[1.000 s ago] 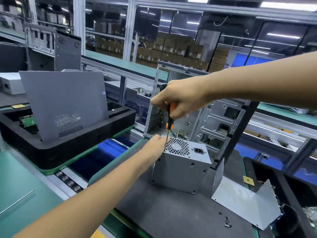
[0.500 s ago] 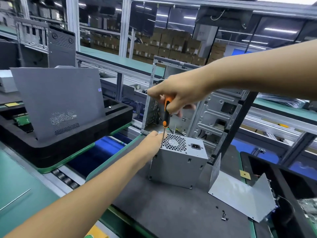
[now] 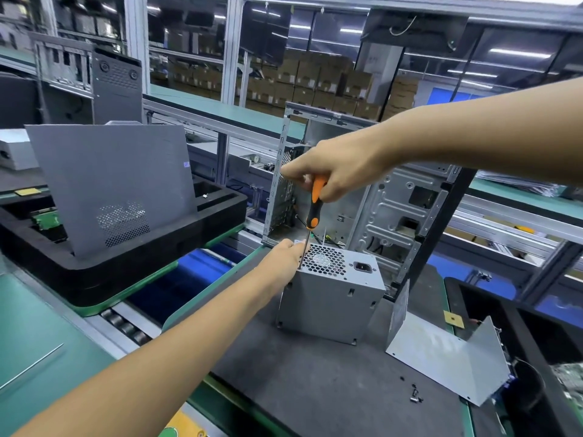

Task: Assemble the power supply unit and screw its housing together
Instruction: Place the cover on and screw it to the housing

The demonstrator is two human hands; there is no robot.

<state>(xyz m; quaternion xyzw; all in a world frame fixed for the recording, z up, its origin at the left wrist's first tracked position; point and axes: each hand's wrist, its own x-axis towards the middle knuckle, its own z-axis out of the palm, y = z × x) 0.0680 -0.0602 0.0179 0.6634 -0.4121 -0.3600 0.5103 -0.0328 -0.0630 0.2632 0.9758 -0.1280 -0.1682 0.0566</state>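
Dark grey matting covers the table (image 3: 284, 389) nearest to me, and a few small loose screws (image 3: 415, 393) lie on it. Just right of them I see a bent sheet-metal cover (image 3: 448, 354) lying on the mat. Farther in, the power supply unit (image 3: 331, 298) stands upright on the mat with its fan grille on top. My left hand (image 3: 284, 257) rests on its upper left edge; I cannot tell how the fingers lie. My right hand (image 3: 334, 171) is above it, fingers curled round the orange and black screwdriver (image 3: 310, 216), whose tip touches the top left corner of the unit. Behind stands an open computer case (image 3: 394, 209).
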